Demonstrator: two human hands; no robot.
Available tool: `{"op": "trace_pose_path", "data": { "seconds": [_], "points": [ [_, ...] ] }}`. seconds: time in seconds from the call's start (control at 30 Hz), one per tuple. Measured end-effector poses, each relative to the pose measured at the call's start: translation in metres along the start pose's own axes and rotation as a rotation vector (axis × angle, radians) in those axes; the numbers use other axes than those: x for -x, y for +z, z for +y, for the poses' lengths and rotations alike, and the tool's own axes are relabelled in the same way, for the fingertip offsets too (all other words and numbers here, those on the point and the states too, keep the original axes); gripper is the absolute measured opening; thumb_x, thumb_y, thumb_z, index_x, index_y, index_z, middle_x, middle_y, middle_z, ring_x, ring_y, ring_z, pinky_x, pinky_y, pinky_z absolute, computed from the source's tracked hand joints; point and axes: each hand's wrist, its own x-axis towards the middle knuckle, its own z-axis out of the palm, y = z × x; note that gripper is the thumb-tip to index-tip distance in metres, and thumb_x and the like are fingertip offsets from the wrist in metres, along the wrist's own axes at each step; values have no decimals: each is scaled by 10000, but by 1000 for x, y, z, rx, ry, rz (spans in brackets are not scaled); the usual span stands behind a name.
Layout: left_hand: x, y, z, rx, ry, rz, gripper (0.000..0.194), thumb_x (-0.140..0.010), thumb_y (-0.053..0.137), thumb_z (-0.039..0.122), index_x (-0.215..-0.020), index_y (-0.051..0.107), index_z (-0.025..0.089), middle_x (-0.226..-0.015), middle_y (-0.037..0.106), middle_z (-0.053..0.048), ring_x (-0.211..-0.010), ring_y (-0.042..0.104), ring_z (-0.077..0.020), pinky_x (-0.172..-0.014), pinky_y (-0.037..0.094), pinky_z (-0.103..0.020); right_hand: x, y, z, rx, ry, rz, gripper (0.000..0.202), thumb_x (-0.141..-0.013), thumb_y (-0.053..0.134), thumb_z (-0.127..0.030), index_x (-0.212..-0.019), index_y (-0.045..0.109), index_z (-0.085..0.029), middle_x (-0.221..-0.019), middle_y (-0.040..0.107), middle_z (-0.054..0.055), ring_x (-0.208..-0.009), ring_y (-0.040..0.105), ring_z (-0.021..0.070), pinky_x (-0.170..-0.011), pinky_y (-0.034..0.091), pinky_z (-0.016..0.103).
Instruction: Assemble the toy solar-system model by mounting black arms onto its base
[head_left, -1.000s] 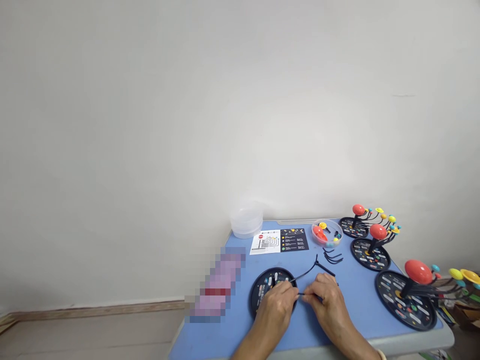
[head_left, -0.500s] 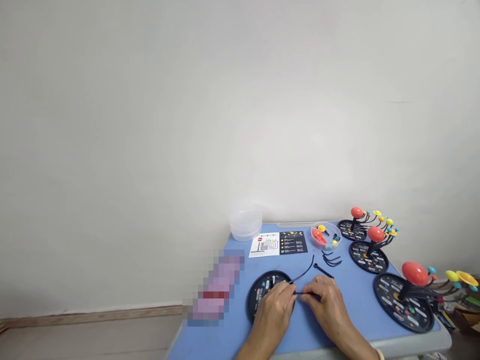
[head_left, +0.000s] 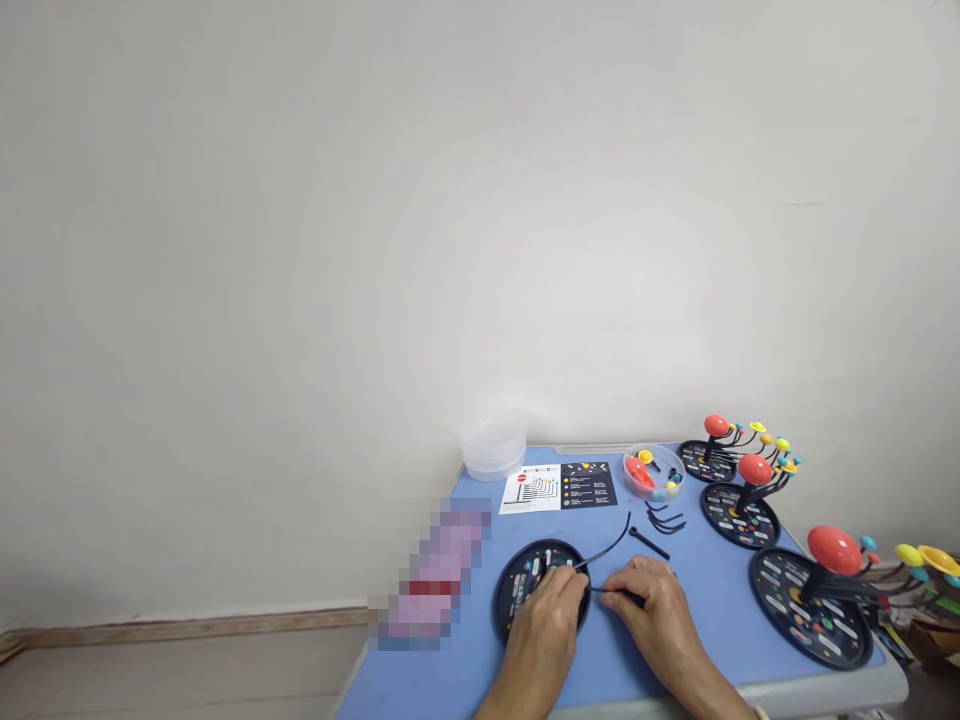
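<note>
A round black base (head_left: pixel 517 580) with printed labels lies on the blue table (head_left: pixel 457 670). My left hand (head_left: pixel 547 610) is over its right side, fingers closed round a thin curved black rod (head_left: pixel 611 545) that sticks out up and to the right. My right hand (head_left: pixel 649 600) pinches a thin black rod (head_left: pixel 597 589), whose left end reaches toward my left fingers; whether it touches them I cannot tell. Just beyond my right hand lies a black arm with a ring end (head_left: pixel 649 543). Several curved black rods (head_left: pixel 664 520) lie behind it.
At the back are a clear tub (head_left: pixel 495 455), a printed instruction sheet (head_left: pixel 532 488) and a clear dish (head_left: pixel 654 472) of coloured parts. Three planet models with red balls (head_left: pixel 835 550) stand along the right. A blurred pink item (head_left: pixel 431 560) is at the left edge.
My left hand has shifted slightly left of my right hand, so the gap between the fingertips is a little wider. The view has moved slightly.
</note>
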Motion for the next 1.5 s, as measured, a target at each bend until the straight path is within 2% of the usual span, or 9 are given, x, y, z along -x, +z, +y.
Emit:
{"op": "trace_pose_path", "data": {
  "seconds": [0.23, 0.37, 0.53, 0.63, 1.1, 1.23, 1.37, 1.43, 1.5],
  "points": [
    [0, 3, -2, 32, 10, -12, 314, -913, 364, 34, -838, 631, 181, -716, 643, -15, -643, 644, -153, -591, 503, -233, 1, 2, 6, 74, -64, 37, 146, -837, 659, -157, -733, 722, -239, -683, 653, -13, -712, 605, 168, -732, 407, 299],
    [-1, 3, -2, 28, 34, -13, 300, -911, 380, 36, -822, 629, 178, -694, 629, -10, -617, 632, -150, -572, 491, -229, 2, 3, 9, 164, -187, 58, 149, -838, 661, -132, -738, 710, -231, -657, 612, -15, -673, 551, 152, -713, 372, 287],
    [-2, 3, -1, 25, 39, -13, 333, -920, 354, 40, -763, 610, 184, -666, 610, -8, -594, 615, -144, -547, 476, -225, 0, 1, 7, 321, -405, 156, 325, -928, 478, -95, -663, 637, -196, -607, 517, -2, -632, 437, 148, -670, 318, 282],
    [-3, 3, -1, 32, 52, 0, 334, -922, 356, 42, -747, 602, 186, -657, 606, -8, -583, 608, -139, -546, 475, -221, -1, 1, 4, 358, -464, 188, 367, -936, 436, -73, -625, 595, -186, -592, 490, 2, -629, 406, 150, -663, 309, 278],
    [-7, 3, 1, 27, 99, 27, 389, -928, 312, 60, -654, 551, 199, -583, 548, -1, -501, 558, -143, -480, 423, -232, -3, 8, 2, 290, -479, 226, 418, -919, 394, -30, -537, 484, -172, -559, 470, 9, -608, 424, 142, -611, 332, 255],
    [-7, 2, 1, 38, 64, 14, 378, -915, 317, 56, -671, 568, 199, -601, 569, -6, -510, 573, -142, -485, 443, -229, -2, 10, 0, 331, -435, 211, 374, -897, 458, -51, -555, 528, -185, -568, 504, 8, -605, 448, 153, -602, 340, 267],
    [-4, 1, 2, 76, 14, 29, 347, -910, 324, 66, -782, 617, 199, -674, 625, -18, -580, 630, -145, -535, 496, -221, 1, -2, -6, 290, -296, 107, 160, -803, 643, -88, -829, 695, -237, -726, 658, 15, -708, 564, 191, -690, 423, 310],
    [-3, 2, 2, 77, 17, 45, 337, -917, 328, 76, -827, 629, 197, -716, 653, -30, -618, 655, -151, -570, 527, -227, 2, -17, -7, 190, -195, 59, 290, -775, 710, -161, -1046, 701, -264, -950, 720, 52, -872, 626, 233, -811, 469, 361],
    [-3, 3, 2, 44, 34, 75, 333, -927, 330, 85, -853, 636, 193, -748, 676, -46, -649, 675, -163, -597, 552, -240, 0, -36, -2, 52, -75, 31, 272, -799, 710, -286, -1071, 714, -265, -1064, 724, 75, -977, 647, 256, -874, 496, 381]
  ]
}}
